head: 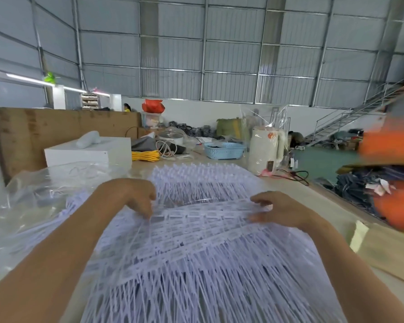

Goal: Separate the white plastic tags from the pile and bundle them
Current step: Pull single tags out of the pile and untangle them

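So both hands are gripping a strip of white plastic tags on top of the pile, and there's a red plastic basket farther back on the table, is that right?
Nearly. The basket is light blue, not red, as the head view shows. The rest holds: the left hand and right hand each grip an end of a strip of white plastic tags on top of the pile, and the basket sits farther back on the table.

white plastic tags [196,241] | broad overlapping pile | flat on table

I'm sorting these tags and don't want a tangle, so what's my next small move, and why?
Probably lift the strip of tags that both hands pinch, left hand and right hand at its ends, straight up off the pile. It lies across tightly overlapped rows.
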A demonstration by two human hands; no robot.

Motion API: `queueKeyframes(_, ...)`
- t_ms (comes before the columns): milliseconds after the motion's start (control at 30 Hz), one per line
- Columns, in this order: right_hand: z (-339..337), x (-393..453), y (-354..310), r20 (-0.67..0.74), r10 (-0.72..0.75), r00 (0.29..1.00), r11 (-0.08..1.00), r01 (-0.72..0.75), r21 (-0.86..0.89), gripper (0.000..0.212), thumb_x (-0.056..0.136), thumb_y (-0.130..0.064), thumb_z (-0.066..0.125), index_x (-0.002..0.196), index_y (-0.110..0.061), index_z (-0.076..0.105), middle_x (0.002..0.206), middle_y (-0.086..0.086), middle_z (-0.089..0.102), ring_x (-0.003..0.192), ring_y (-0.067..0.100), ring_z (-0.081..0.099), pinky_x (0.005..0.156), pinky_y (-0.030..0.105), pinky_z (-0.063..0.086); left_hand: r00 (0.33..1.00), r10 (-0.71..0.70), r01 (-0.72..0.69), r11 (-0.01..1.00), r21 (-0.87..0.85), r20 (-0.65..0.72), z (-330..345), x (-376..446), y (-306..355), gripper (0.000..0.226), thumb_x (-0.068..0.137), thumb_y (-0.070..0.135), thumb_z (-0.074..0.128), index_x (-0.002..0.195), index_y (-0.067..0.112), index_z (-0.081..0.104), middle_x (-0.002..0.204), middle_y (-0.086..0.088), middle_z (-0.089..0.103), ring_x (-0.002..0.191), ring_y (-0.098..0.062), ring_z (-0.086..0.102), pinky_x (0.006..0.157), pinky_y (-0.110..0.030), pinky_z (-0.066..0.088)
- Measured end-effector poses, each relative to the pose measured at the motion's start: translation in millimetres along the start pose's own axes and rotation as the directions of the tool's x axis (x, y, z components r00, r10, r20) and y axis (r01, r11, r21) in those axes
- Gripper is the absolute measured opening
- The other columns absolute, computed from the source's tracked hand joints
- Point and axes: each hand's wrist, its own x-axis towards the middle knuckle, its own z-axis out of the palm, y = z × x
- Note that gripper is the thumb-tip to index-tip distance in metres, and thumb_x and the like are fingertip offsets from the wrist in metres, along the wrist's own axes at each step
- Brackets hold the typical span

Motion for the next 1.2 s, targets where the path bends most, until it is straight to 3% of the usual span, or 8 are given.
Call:
queueKeyframes(133,6.0,1.2,7.6,-0.099,-0.018,0.995,0.999,0.021,0.035,0.044,0.074,-0.024,0.079,0.112,-0.005,0.067,0.112,0.01,0.065,0.102,0.018,0.059,0.085,0.018,0.041,0.994,-0.067,0.076,0.992,0.106,-0.082,-17.1,2.1,28.5,0.061,0.082,0.021,0.071,0.136,0.013,0.043,0.135,-0.003,0.048,0.117,-0.023,0.051,0.098,-0.038,0.044)
queueKeyframes(267,10.5,4.9,10.3,-0.147,-0.02,0.989,0.996,0.032,0.078,0.035,0.073,-0.022,0.08,0.101,-0.005,0.069,0.099,0.012,0.067,0.092,0.022,0.061,0.08,0.026,0.044,0.981,-0.009,0.057,0.968,0.243,-0.195,-21.5,-0.2,73.6,0.015,0.089,0.019,0.062,0.1,0.015,0.053,0.085,0.001,0.051,0.096,-0.023,0.055,0.085,-0.04,0.042)
queueKeyframes(367,14.3,8.0,10.5,-0.176,-0.035,0.984,0.996,0.049,0.076,0.026,0.074,-0.022,0.08,0.094,-0.011,0.068,0.087,0.005,0.061,0.079,0.016,0.055,0.068,0.022,0.04,0.932,0.232,-0.231,0.972,0.037,-0.278,-8.4,10.7,109.7,0.005,0.094,0.021,0.053,0.098,0.019,0.054,0.102,-0.002,0.053,0.114,-0.028,0.051,0.106,-0.052,0.03)
queueKeyframes(500,13.7,11.9,10.3,-0.253,-0.07,0.965,0.994,0.088,0.059,0.017,0.072,-0.014,0.079,0.087,-0.016,0.069,0.072,-0.008,0.054,0.066,0.01,0.05,0.056,0.015,0.034,0.875,0.407,-0.473,0.837,-0.277,-0.262,20.7,27.8,153.7,0.032,0.094,0.04,0.053,0.119,0.02,0.057,0.12,-0.004,0.057,0.111,-0.024,0.053,0.099,-0.041,0.041)
queueKeyframes(733,-7.9,7.6,14.6,-0.033,-0.082,0.996,0.948,0.088,0.306,0.004,0.083,-0.012,0.07,0.086,-0.011,0.073,0.071,-0.002,0.064,0.061,0.006,0.054,0.055,0.013,0.04,0.811,0.323,-0.514,0.792,-0.33,-0.488,47.2,50.2,160.3,0.03,0.087,0.048,0.061,0.101,0.021,0.064,0.1,0.002,0.064,0.099,-0.022,0.056,0.099,-0.044,0.034)
queueKeyframes(900,-17.4,9.5,16.9,-0.063,-0.058,0.996,0.932,0.076,0.353,0.013,0.088,-0.014,0.064,0.076,-0.01,0.066,0.065,0.001,0.055,0.058,0.01,0.046,0.056,0.021,0.035,0.722,0.214,-0.525,0.789,-0.32,-0.659,49.2,49.2,159.5,0.022,0.091,0.047,0.055,0.099,0.027,0.057,0.087,0.006,0.059,0.08,-0.017,0.054,0.062,-0.029,0.034)
queueKeyframes(1067,-8.8,10.8,16.7,-0.027,-0.025,0.999,0.859,0.035,0.511,0.023,0.091,-0.009,0.059,0.069,-0.011,0.063,0.053,0.006,0.053,0.047,0.015,0.043,0.044,0.021,0.032,0.723,0.193,-0.496,0.813,-0.304,-0.664,49.8,48.2,157.0,0.016,0.09,0.046,0.054,0.093,0.03,0.053,0.09,0.007,0.059,0.077,-0.014,0.05,0.055,-0.027,0.031)
queueKeyframes(1200,-2.0,14.5,12.9,0.007,-0.024,1.0,0.837,0.016,0.547,0.025,0.091,-0.007,0.057,0.068,-0.011,0.063,0.051,0.006,0.054,0.045,0.016,0.041,0.043,0.022,0.029,0.769,0.175,-0.473,0.803,-0.362,-0.615,50.7,47.1,154.2,0.024,0.093,0.042,0.051,0.106,0.023,0.06,0.1,0.004,0.062,0.089,-0.019,0.056,0.067,-0.027,0.038)
